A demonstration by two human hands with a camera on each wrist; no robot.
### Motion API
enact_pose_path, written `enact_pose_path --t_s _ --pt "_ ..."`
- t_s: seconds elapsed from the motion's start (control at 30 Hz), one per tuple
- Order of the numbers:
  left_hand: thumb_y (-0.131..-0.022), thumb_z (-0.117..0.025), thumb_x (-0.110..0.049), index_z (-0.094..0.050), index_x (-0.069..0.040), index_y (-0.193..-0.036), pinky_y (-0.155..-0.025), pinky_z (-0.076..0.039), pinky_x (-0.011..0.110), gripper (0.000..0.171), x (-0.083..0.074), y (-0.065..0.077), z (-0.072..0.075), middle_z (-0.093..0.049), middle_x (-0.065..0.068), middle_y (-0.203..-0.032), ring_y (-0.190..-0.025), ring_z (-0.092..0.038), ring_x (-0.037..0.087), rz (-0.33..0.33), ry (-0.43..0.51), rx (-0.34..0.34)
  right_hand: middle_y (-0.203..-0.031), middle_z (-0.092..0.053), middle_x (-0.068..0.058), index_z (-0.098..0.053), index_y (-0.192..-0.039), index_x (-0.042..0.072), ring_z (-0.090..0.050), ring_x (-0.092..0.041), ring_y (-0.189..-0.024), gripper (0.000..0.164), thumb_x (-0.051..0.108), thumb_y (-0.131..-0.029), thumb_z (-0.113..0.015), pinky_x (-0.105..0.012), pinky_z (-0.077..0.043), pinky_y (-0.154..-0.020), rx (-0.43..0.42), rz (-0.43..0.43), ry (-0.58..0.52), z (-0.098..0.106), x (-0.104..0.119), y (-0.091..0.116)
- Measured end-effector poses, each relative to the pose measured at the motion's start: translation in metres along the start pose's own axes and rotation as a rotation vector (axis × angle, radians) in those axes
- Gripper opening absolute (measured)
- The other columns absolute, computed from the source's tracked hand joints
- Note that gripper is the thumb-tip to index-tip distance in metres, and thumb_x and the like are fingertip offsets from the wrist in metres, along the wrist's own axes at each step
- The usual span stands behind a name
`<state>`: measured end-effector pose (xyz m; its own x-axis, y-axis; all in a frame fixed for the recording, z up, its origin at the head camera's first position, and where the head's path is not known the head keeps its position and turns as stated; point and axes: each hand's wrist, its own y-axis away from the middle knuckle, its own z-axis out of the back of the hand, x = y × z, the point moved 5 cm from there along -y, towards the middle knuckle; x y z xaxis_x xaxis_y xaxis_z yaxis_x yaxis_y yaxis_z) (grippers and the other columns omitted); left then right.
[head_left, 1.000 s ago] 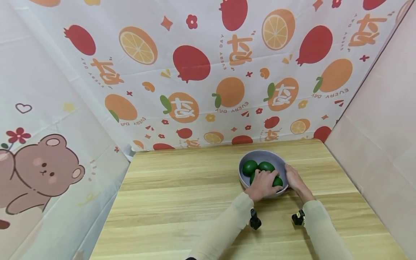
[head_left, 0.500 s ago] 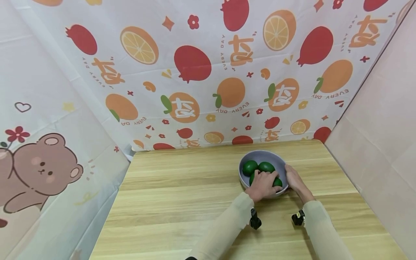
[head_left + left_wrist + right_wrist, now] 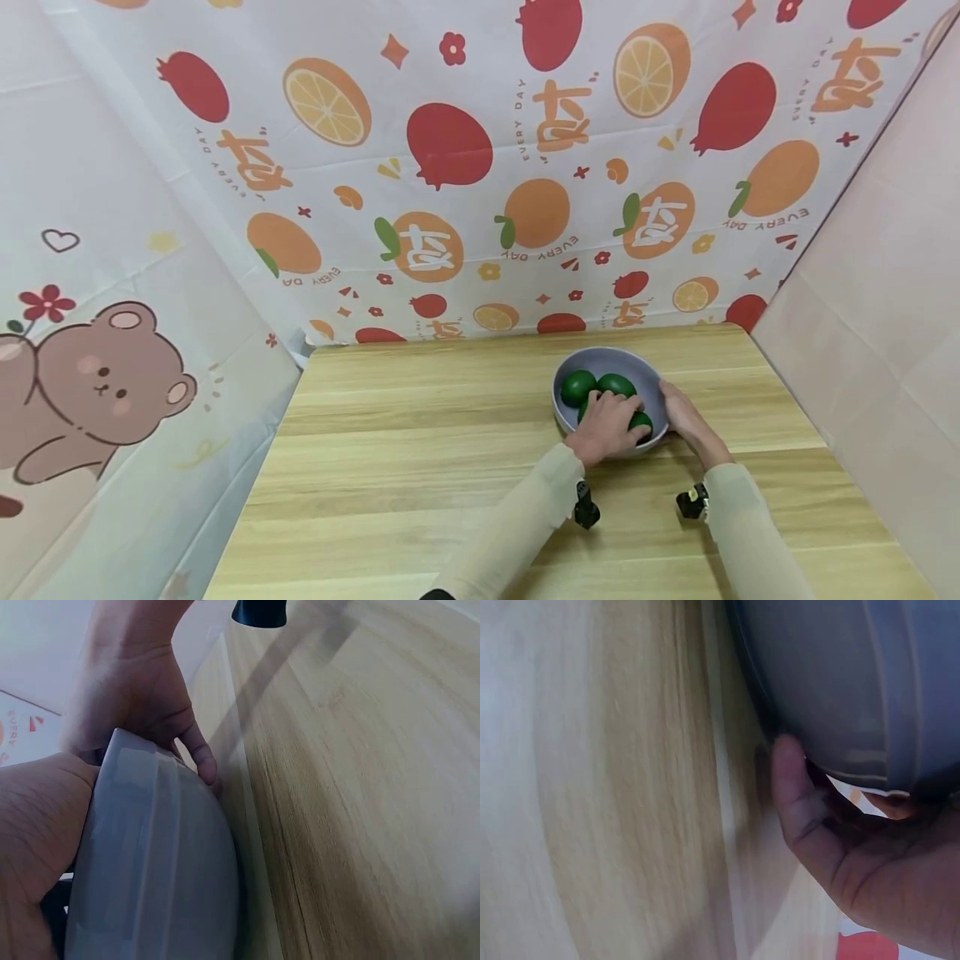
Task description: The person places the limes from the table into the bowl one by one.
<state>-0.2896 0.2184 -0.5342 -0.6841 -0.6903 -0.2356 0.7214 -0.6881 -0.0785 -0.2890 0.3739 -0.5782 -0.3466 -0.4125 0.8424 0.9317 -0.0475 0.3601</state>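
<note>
In the head view a grey-purple bowl point(image 3: 651, 379) stands toward the right back of the table, with several smooth dark green oval fruits point(image 3: 578, 388) in it. My left hand point(image 3: 606, 425) reaches over the near rim, fingers bent over the fruits and thumb against the green fruit point(image 3: 641, 422) at the right. Its palm hides part of the pile. My right hand point(image 3: 684, 417) holds the bowl's right side. In the right wrist view its thumb point(image 3: 789, 769) lies along the outer wall of the bowl point(image 3: 825, 682), while the other fingers are mostly hidden.
The bowl stands on a light wood-grain table point(image 3: 405, 433). Behind it hangs a fruit-print cloth point(image 3: 480, 208); a bear-print cloth point(image 3: 112, 392) covers the left side, and a pale wall point(image 3: 885, 333) closes the right. Both wrists carry a small black device point(image 3: 587, 505).
</note>
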Motion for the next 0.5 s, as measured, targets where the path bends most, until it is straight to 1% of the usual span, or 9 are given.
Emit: enact_pose_path --t_s 0.03,0.1,0.17,0.2,0.23,0.27,0.37,0.43,0.5 --pt "-0.101 -0.058 -0.048 -0.062 -0.029 -0.131 -0.097 -0.045 0.037 0.036 0.002 0.000 0.001 -0.071 -0.009 -0.123 -0.107 -0.064 0.014 0.001 0.010 -0.004 -0.169 0.000 -0.028 0.004 -0.162 0.003 -0.008 -0.049 -0.155 0.072 0.050 -0.108 -0.003 -0.060 -0.013 -0.126 0.009 0.005 -0.001 0.000 0.000 0.000" --pt "-0.102 -0.056 -0.047 -0.063 -0.028 -0.131 -0.096 -0.046 0.037 0.036 0.006 0.000 0.002 -0.071 -0.008 -0.124 -0.109 -0.063 0.015 -0.003 0.027 -0.024 -0.167 -0.012 -0.031 0.001 -0.162 0.001 -0.037 -0.043 -0.147 0.073 0.050 -0.108 -0.004 -0.052 -0.034 -0.120 0.017 0.019 0.003 0.002 0.001 -0.001" --pt "-0.102 -0.055 -0.046 -0.063 -0.027 -0.131 -0.098 -0.046 0.038 0.036 0.012 0.000 0.007 -0.070 -0.007 -0.126 -0.112 -0.063 0.017 -0.007 0.049 -0.041 -0.158 -0.030 -0.032 -0.006 -0.162 -0.001 -0.058 -0.034 -0.127 0.077 0.053 -0.107 -0.005 -0.040 -0.050 -0.104 0.002 0.029 0.024 0.005 0.003 -0.001" --pt "-0.103 -0.054 -0.045 -0.063 -0.025 -0.132 -0.100 -0.047 0.040 0.036 0.015 0.001 0.010 -0.070 -0.006 -0.128 -0.114 -0.063 0.018 -0.009 0.062 -0.047 -0.150 -0.038 -0.034 -0.014 -0.160 -0.003 -0.063 -0.029 -0.114 0.078 0.053 -0.107 -0.004 -0.036 -0.053 -0.093 -0.012 0.037 0.041 0.007 0.005 -0.001" --pt "-0.103 -0.054 -0.043 -0.062 -0.024 -0.133 -0.102 -0.047 0.041 0.036 0.018 0.001 0.015 -0.069 -0.004 -0.130 -0.117 -0.062 0.020 -0.013 0.077 -0.055 -0.142 -0.044 -0.034 -0.020 -0.158 -0.004 -0.064 -0.026 -0.105 0.079 0.053 -0.107 -0.004 -0.031 -0.054 -0.083 -0.027 0.048 0.065 0.011 0.007 -0.001" --pt "-0.104 -0.053 -0.043 -0.062 -0.023 -0.134 -0.103 -0.047 0.042 0.037 0.021 0.001 0.019 -0.069 -0.003 -0.131 -0.118 -0.062 0.020 -0.018 0.087 -0.067 -0.139 -0.046 -0.034 -0.025 -0.156 -0.005 -0.063 -0.024 -0.102 0.079 0.053 -0.107 -0.004 -0.029 -0.053 -0.076 -0.041 0.054 0.089 0.014 0.010 -0.002" --pt "-0.105 -0.051 -0.039 -0.059 -0.018 -0.137 -0.107 -0.046 0.046 0.039 0.034 0.001 0.034 -0.067 0.002 -0.134 -0.123 -0.061 0.024 -0.021 0.112 -0.100 -0.139 -0.046 -0.037 -0.032 -0.151 -0.008 -0.059 -0.041 -0.114 0.079 0.051 -0.107 -0.001 -0.039 -0.053 -0.082 -0.080 0.075 0.178 0.023 0.018 -0.004" --pt "-0.105 -0.051 -0.038 -0.058 -0.016 -0.138 -0.108 -0.046 0.046 0.040 0.045 0.001 0.043 -0.067 0.004 -0.135 -0.124 -0.060 0.025 -0.012 0.113 -0.125 -0.148 -0.040 -0.038 -0.028 -0.153 -0.009 -0.050 -0.049 -0.129 0.078 0.048 -0.107 -0.001 -0.051 -0.051 -0.095 -0.096 0.097 0.241 0.030 0.027 -0.006" --pt "-0.105 -0.051 -0.037 -0.057 -0.015 -0.140 -0.109 -0.046 0.046 0.042 0.058 0.001 0.052 -0.066 0.006 -0.136 -0.125 -0.060 0.026 0.007 0.104 -0.142 -0.153 -0.033 -0.039 -0.024 -0.155 -0.010 -0.038 -0.054 -0.140 0.079 0.048 -0.107 -0.001 -0.061 -0.040 -0.109 -0.126 0.105 0.304 0.037 0.035 -0.007"
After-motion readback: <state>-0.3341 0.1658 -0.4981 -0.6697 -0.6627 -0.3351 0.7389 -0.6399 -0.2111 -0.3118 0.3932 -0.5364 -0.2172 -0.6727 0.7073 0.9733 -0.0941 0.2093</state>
